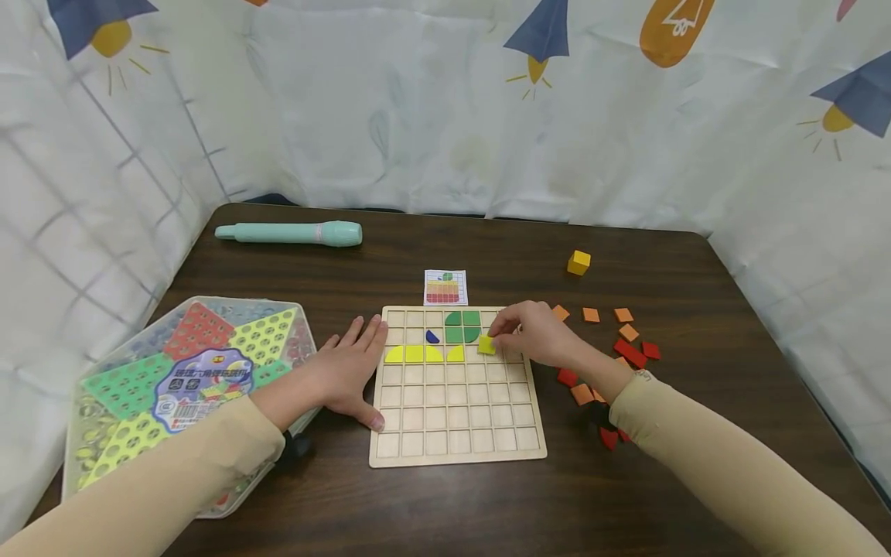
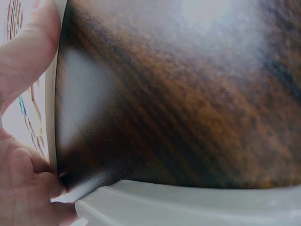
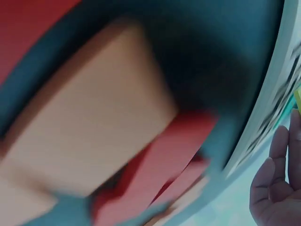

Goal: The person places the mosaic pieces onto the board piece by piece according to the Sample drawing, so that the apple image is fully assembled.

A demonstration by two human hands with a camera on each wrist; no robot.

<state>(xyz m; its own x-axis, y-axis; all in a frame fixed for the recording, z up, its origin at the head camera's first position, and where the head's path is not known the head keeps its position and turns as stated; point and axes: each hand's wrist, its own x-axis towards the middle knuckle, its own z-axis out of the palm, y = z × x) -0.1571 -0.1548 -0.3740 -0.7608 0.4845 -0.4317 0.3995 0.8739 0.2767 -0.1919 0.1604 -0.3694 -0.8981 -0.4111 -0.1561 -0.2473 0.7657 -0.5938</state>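
Note:
A wooden grid board (image 1: 457,442) lies on the table. My left hand (image 1: 351,370) rests along its left edge, fingers and thumb spread; the left wrist view shows the thumb and fingers (image 2: 28,52) against that edge. In my right hand (image 1: 539,339), a yellow square tile (image 1: 486,345) is pinched between thumb and fingers over the upper right cells. Yellow pieces (image 1: 414,353) fill part of the third row. Green pieces (image 1: 462,327) form a cluster above them, beside a blue piece (image 1: 432,337). The right wrist view catches only part of the fingers (image 3: 277,174) and a yellow sliver.
A small picture card (image 1: 445,288) lies behind the board. Loose orange tiles (image 1: 591,315) and red pieces (image 1: 629,353) are scattered on the right, near a yellow block (image 1: 578,263). A clear hexagonal box (image 1: 292,329) stands on the left, with a mint-green cylindrical object (image 1: 288,234) farther back.

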